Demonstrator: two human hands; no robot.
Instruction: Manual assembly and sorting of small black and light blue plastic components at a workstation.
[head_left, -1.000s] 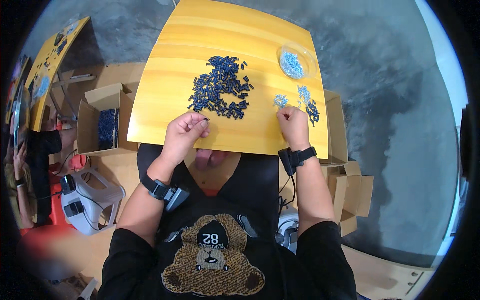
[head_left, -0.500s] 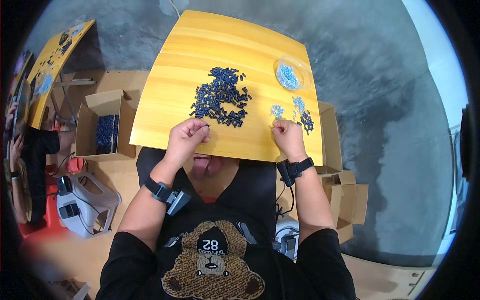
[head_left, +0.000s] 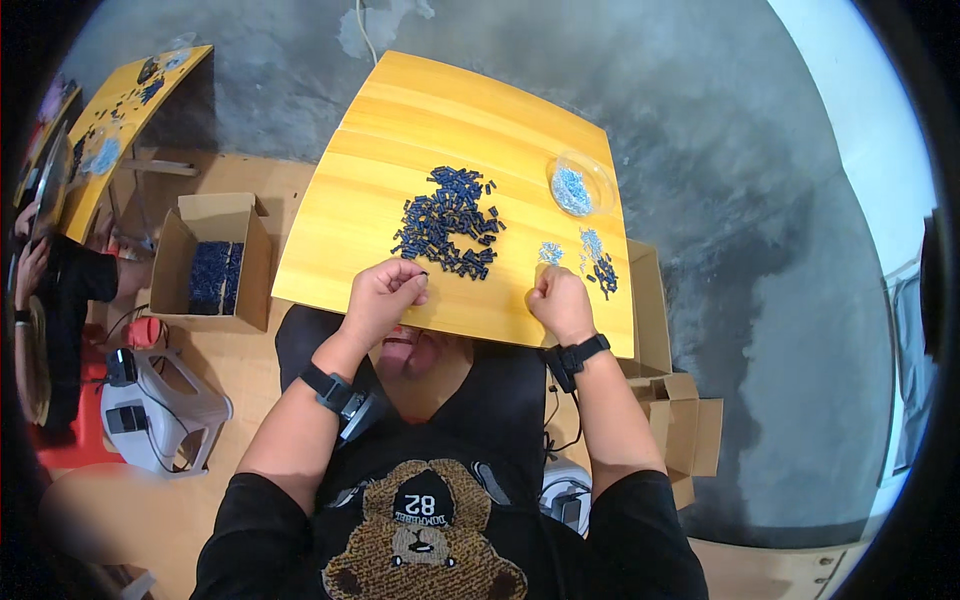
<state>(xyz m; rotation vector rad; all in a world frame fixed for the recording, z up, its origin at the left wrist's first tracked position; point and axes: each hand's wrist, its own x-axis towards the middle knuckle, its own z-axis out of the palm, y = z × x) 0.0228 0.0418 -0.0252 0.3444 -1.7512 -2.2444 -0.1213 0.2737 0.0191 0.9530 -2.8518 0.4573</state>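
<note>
My left hand [head_left: 384, 298] is closed in a pinch at the table's near edge, with the dark tip of a small black piece [head_left: 425, 274] showing at the fingertips. Just beyond it lies a big loose pile of short black cylindrical pieces [head_left: 436, 228]. My right hand [head_left: 563, 303] is also closed, thumb against the curled fingers; whatever it may hold is hidden. Right beyond its knuckles is a little heap of small silvery-blue pieces [head_left: 550, 253]. A second silvery strip of pieces [head_left: 591, 243] and a small group of black pieces [head_left: 604, 275] lie to its right.
A clear round bowl [head_left: 606, 190] of silvery-blue pieces stands at the right of the yellow wooden table [head_left: 440, 100]. Open cardboard boxes [head_left: 246, 284] are on the floor at both sides. At far left, another person's hand [head_left: 32, 268] shows near a second table [head_left: 125, 100].
The whole view has shifted, so the table sits lower in the picture. My right hand has drawn slightly left and nearer, away from the small silvery heap. My left hand keeps its pinch.
</note>
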